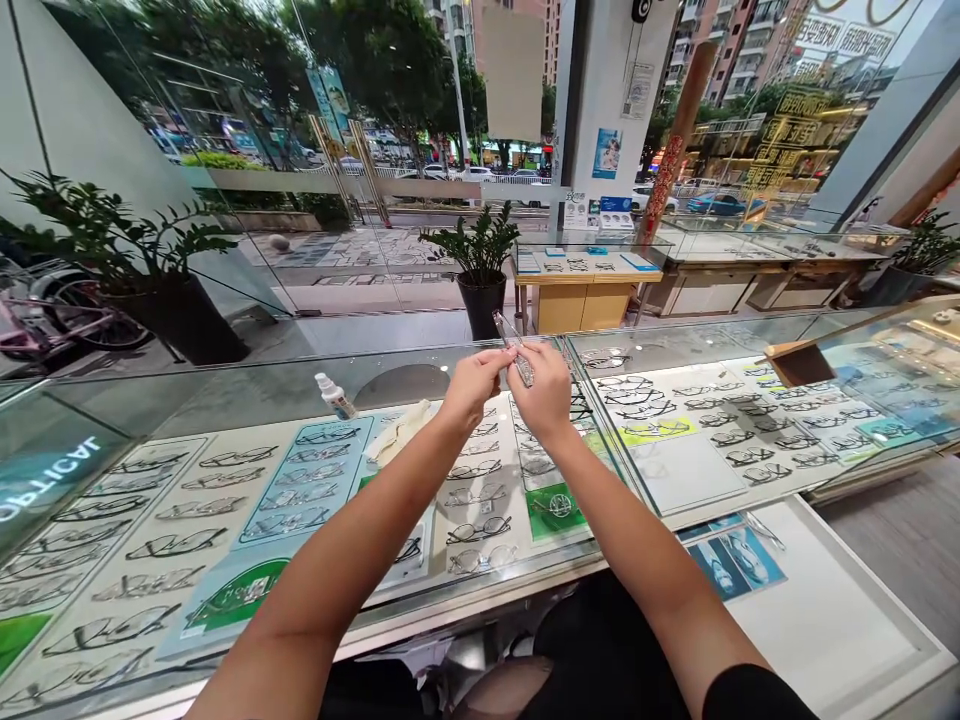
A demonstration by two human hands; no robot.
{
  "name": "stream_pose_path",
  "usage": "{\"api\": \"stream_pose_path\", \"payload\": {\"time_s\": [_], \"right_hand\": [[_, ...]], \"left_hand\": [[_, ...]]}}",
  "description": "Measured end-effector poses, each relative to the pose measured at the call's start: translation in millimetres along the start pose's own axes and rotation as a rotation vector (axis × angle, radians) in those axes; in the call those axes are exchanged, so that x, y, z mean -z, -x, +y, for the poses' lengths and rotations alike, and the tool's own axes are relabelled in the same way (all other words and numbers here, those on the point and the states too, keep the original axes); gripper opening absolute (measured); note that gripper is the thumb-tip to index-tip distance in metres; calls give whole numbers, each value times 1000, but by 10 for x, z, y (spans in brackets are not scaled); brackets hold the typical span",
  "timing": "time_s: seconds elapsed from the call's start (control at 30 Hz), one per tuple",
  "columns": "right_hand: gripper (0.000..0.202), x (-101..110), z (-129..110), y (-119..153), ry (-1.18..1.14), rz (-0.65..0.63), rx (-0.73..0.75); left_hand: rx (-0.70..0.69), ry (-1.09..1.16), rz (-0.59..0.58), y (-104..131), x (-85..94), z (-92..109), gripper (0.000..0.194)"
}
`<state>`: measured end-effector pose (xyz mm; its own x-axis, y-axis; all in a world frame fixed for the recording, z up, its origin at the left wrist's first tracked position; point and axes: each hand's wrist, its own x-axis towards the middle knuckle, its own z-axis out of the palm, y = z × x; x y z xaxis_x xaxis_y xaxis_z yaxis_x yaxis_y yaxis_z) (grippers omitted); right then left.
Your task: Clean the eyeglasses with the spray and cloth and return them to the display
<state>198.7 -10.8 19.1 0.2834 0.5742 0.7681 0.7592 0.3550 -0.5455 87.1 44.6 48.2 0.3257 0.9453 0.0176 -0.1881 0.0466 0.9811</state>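
Both hands meet over the glass display case (480, 578), near its far edge. My left hand (477, 385) is closed, with thumb and finger pinched on a thin pair of glasses (501, 322). On the other side, my right hand (543, 384) has its fingers wrapped round the same glasses, whose slim part sticks up beyond the fingertips. Most of the frame is hidden by the fingers. A small white spray bottle (334, 396) stands on the glass to the left, and a crumpled cream cloth (397, 432) lies between it and my left hand.
Rows of eyeglasses (199, 500) fill the case under the glass. An open white drawer (847, 620) with a picture sheet is at the lower right. Potted plants (480, 262) and a smaller display counter (585, 290) stand beyond the case, before the windows.
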Motion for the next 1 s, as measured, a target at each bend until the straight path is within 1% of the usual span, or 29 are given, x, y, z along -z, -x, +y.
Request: {"api": "stream_pose_path", "payload": {"time_s": [0.07, 0.13, 0.23, 0.3, 0.33, 0.37, 0.43, 0.47, 0.53, 0.57, 0.6, 0.63, 0.67, 0.77, 0.8, 0.83, 0.9, 0.93, 1.0], "right_hand": [[28, -29, 10, 30, -62, 3, -2], [26, -38, 53, 39, -181, 19, -43], [22, -30, 188, 22, -297, 69, -210], [33, -26, 285, 16, -263, 69, -331], [40, -28, 318, 22, -236, 45, -368], [45, -34, 334, 36, -216, -1, -383], [49, -56, 306, 83, -226, -150, -355], [48, -73, 264, 113, -256, -264, -325], [45, -110, 141, 179, -294, -574, -258], [44, -127, 72, 209, -291, -718, -235], [42, -141, 4, 235, -282, -828, -198], [38, -149, -58, 255, -275, -917, -150], [36, -151, -113, 269, -261, -992, -116], [33, -134, -214, 273, -208, -1184, -73], [33, -127, -228, 267, -187, -1217, -63], [33, -123, -234, 262, -172, -1234, -56], [35, -130, -229, 260, -164, -1253, -61], [36, -142, -219, 266, -161, -1262, -65], [37, -179, -194, 296, -142, -1263, -60]], "left_hand": [[-63, -34, 40, -55, 28, -31, 43], [-137, -87, 79, -104, 66, -50, 43], [-245, -177, 117, -140, 140, -29, 38], [-297, -266, 113, -139, 188, 44, 34], [-319, -314, 108, -140, 206, 103, 31], [-333, -362, 100, -148, 218, 176, 29], [-345, -442, 88, -209, 209, 352, 24], [-354, -499, 69, -267, 182, 447, 22], [-375, -691, -42, -431, 68, 630, 21], [-409, -766, -95, -525, -22, 714, 23], [-470, -805, -122, -615, -136, 791, 24], [-523, -851, -133, -693, -271, 863, 25], [-520, -946, -159, -752, -427, 931, 24], [-284, -1410, -334, -808, -973, 1102, 16], [-255, -1510, -361, -798, -1162, 1139, 15], [-264, -1568, -378, -787, -1345, 1161, 14], [-321, -1602, -400, -786, -1679, 1145, 15], [-359, -1587, -410, -804, -1826, 1103, 16], [-432, -1522, -421, -878, -2079, 952, 16]]}}
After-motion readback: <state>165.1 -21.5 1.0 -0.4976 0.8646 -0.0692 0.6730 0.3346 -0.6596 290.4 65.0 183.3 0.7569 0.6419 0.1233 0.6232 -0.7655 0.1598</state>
